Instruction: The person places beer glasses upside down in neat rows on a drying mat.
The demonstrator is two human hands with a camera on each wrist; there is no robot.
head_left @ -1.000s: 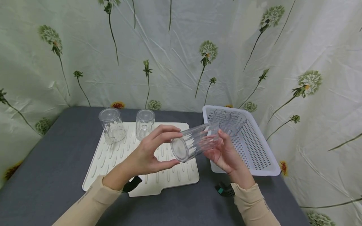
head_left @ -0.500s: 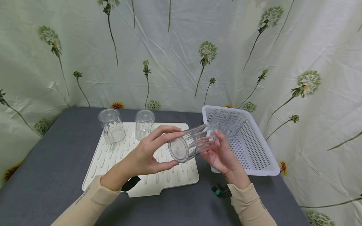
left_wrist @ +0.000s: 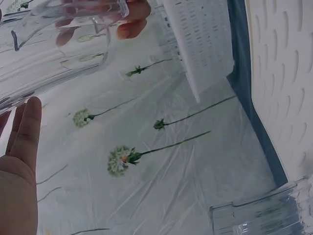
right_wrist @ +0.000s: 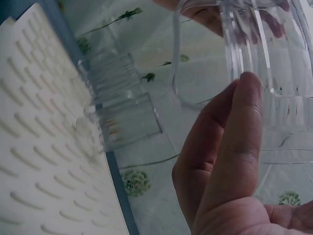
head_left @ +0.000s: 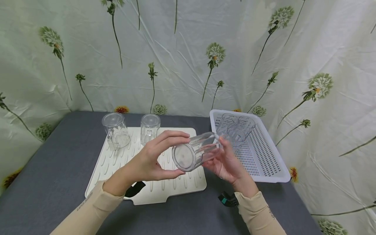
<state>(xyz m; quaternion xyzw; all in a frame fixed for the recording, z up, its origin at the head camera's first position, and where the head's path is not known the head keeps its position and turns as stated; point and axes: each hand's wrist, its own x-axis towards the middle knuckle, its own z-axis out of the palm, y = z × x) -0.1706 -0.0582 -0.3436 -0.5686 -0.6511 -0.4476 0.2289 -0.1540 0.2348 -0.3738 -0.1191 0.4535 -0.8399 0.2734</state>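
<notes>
A clear glass mug lies tilted in the air between both hands, its round base turned toward the head camera and its mouth toward the right. My left hand grips the base end between thumb and fingers. Near the mouth, my right hand holds the wall, thumb on the near side. The mug's looped handle shows in the right wrist view, beside the right fingers. Behind the left hand, two more glass mugs, one at the left and one nearer the middle, stand upside down on a white ridged draining board.
A white perforated plastic basket stands on the right, with several clear glass mugs at its back left. Dark grey cloth covers the table. A flower-print curtain hangs close behind.
The held mug has shifted slightly left and turned, so its base faces the head camera more. My right hand has moved left with it. The left hand stays nearly in place.
</notes>
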